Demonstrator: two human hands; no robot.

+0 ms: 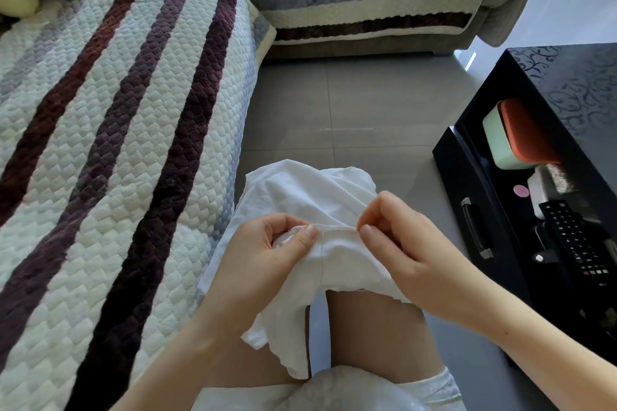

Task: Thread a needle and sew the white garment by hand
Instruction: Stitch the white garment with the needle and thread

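Note:
The white garment (310,197) lies bunched over my knees, with a stitched hem stretched between my two hands. My left hand (267,253) grips a fold of the garment, thumb pressed on the hem's left end. My right hand (397,237) pinches the hem's right end between thumb and curled fingers. No needle or thread can be made out; either may be hidden in the right hand's pinch.
A striped quilted sofa (117,143) runs along my left and across the back. On my right stands a black table (567,93) with an open drawer holding a green and orange box (514,140), a brush and a remote control (574,237). Grey tiled floor (350,110) lies ahead.

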